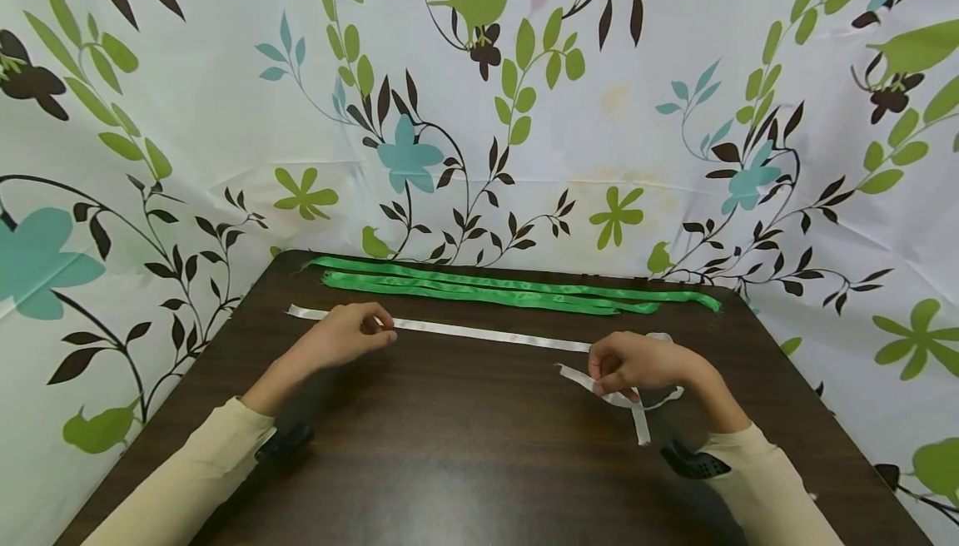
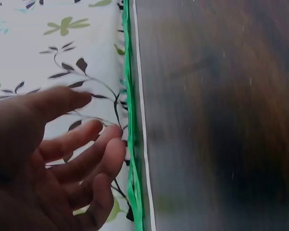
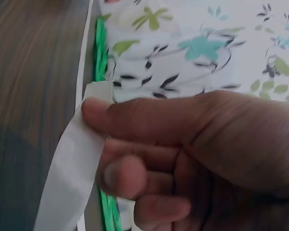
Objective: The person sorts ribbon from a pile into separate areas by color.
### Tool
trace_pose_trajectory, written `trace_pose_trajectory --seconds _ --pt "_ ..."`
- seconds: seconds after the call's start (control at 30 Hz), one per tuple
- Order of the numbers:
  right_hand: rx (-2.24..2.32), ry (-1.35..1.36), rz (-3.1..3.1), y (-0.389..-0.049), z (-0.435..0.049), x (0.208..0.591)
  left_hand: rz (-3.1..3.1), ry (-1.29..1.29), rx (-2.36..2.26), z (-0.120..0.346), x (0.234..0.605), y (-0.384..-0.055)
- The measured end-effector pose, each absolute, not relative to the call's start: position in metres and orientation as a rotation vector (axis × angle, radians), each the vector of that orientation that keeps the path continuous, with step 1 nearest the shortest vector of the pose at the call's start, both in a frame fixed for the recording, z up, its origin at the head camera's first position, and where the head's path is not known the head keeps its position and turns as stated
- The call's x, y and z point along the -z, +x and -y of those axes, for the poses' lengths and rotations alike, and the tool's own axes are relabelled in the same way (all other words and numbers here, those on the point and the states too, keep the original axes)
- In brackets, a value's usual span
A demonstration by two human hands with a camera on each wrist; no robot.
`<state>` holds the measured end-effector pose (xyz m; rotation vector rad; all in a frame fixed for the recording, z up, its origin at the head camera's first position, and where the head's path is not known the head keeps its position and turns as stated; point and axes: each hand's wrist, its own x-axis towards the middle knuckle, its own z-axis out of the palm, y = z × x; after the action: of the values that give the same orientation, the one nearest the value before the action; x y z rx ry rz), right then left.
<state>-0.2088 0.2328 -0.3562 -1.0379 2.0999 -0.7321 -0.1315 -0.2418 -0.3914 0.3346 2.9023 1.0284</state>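
Observation:
A long white ribbon lies stretched across the dark table. Over its left part hovers my left hand, with loosely bent fingers and nothing between them; the left wrist view shows thumb and fingers apart. My right hand pinches a second white ribbon between thumb and forefinger, near one end. The rest of that ribbon hangs and loops around the hand in the head view, partly hidden behind it. The right end of the straight ribbon is also covered by this hand.
Several green ribbons lie side by side along the far edge of the table. Behind it hangs a white cloth printed with leaves, flowers and birds. Dark wrist devices sit at both cuffs.

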Motion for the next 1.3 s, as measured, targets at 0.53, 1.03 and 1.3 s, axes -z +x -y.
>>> trace_pose_trajectory --seconds 0.53,1.03,1.3 --pt "0.846 -1.215 -2.134 -0.159 -0.168 0.365 -2.706 0.939 -1.0 0.161 0.395 -0.095" --pt "0.974 -1.524 -2.174 -0.131 -0.135 0.375 -2.701 1.183 -1.066 0.13 0.394 -0.073" --pt "0.954 -1.543 -2.185 -0.133 -0.137 0.371 -2.77 1.106 -1.091 0.126 0.388 -0.07"
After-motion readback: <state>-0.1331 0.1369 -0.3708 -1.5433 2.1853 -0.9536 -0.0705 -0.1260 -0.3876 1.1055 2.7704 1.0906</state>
